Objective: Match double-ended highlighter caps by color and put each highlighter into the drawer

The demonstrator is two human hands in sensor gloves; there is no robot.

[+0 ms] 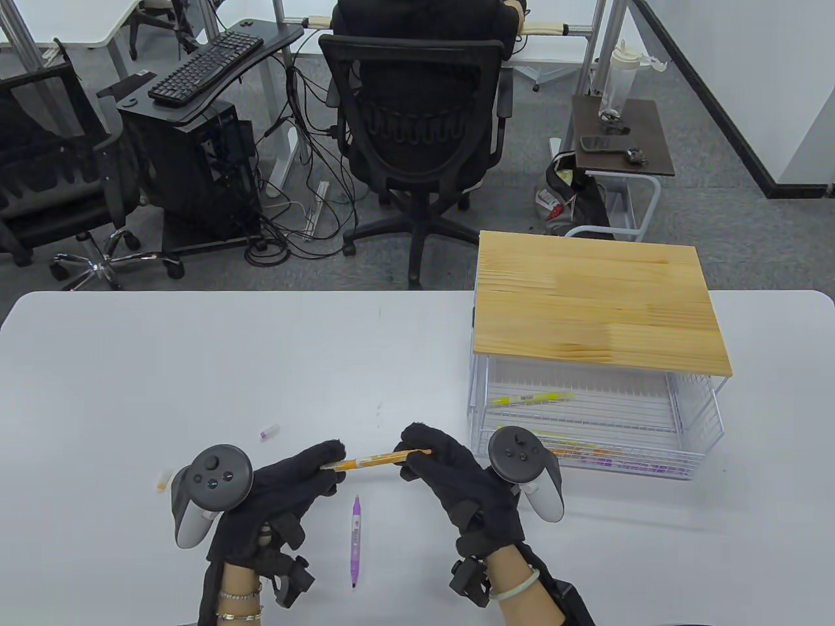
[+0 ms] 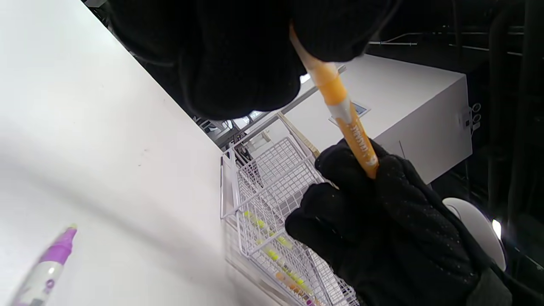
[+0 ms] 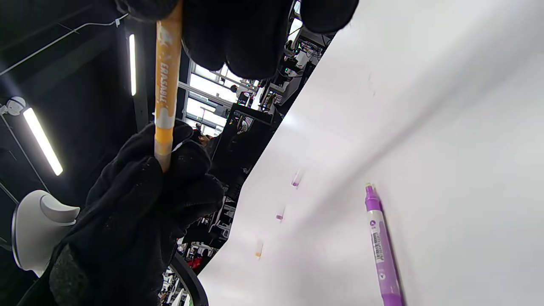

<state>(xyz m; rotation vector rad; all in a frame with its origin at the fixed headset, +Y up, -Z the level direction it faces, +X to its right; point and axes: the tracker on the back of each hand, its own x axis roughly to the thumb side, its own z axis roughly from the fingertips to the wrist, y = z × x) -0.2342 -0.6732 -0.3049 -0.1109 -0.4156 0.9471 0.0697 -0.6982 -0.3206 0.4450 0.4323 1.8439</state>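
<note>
An orange highlighter [image 1: 378, 460] is held level above the table between both hands. My left hand [image 1: 306, 473] pinches its left end, and my right hand [image 1: 434, 450] grips its right end. The same orange highlighter [image 2: 346, 123] [image 3: 165, 85] shows in both wrist views. A purple highlighter [image 1: 355, 541] [image 3: 382, 255] lies uncapped on the table between my wrists. Loose caps lie to the left: a purple cap [image 1: 269, 431] and an orange cap [image 1: 163, 480]. The white wire drawer [image 1: 587, 427] stands pulled out at the right with several highlighters [image 1: 531, 398] inside.
A wooden board [image 1: 597, 303] tops the drawer's wire frame at the table's right. Beyond the table's far edge stands a black office chair [image 1: 417, 130] with a person seated, plus desks, a keyboard and a small side table.
</note>
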